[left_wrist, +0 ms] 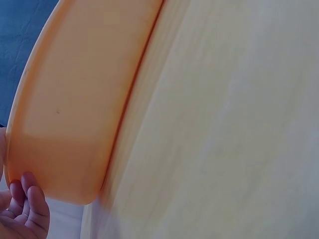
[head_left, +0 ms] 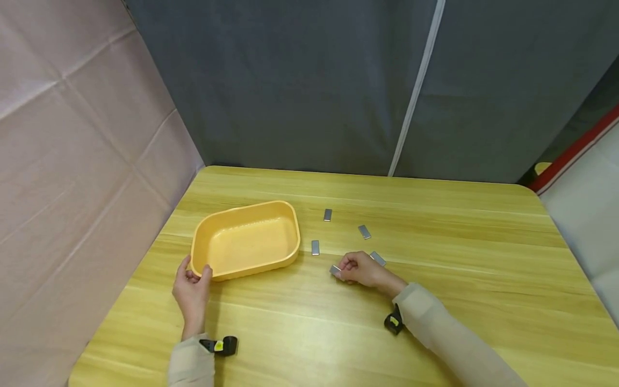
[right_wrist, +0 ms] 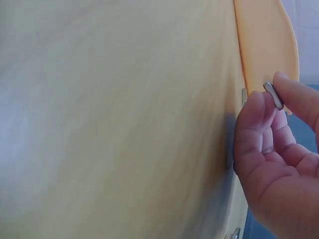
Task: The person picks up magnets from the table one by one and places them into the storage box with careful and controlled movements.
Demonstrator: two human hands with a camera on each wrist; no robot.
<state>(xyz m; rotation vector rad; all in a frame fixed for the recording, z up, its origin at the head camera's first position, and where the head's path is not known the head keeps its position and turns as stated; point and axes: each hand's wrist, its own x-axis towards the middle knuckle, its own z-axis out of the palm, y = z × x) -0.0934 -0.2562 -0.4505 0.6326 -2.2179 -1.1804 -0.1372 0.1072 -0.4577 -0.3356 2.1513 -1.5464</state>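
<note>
A shallow yellow plastic tray (head_left: 253,242) with rounded corners sits on the left part of the table, nothing inside it. At its near left corner my left hand (head_left: 192,293) grips the rim, thumb over the edge and fingers against the outer wall. Between thumb and fingertips my right hand (head_left: 362,269) pinches a small flat silver rectangular piece (right_wrist: 273,95), just above the table to the right of the tray. A similar silver piece (head_left: 378,258) lies right behind that hand, partly covered by it.
More silver pieces lie apart on the wooden table (head_left: 464,279): one (head_left: 315,248) beside the tray, one (head_left: 328,215) farther back and one (head_left: 365,231) to the right. A dark grey curtain (head_left: 290,86) stands behind the table; a pale cloth wall (head_left: 72,177) borders the left.
</note>
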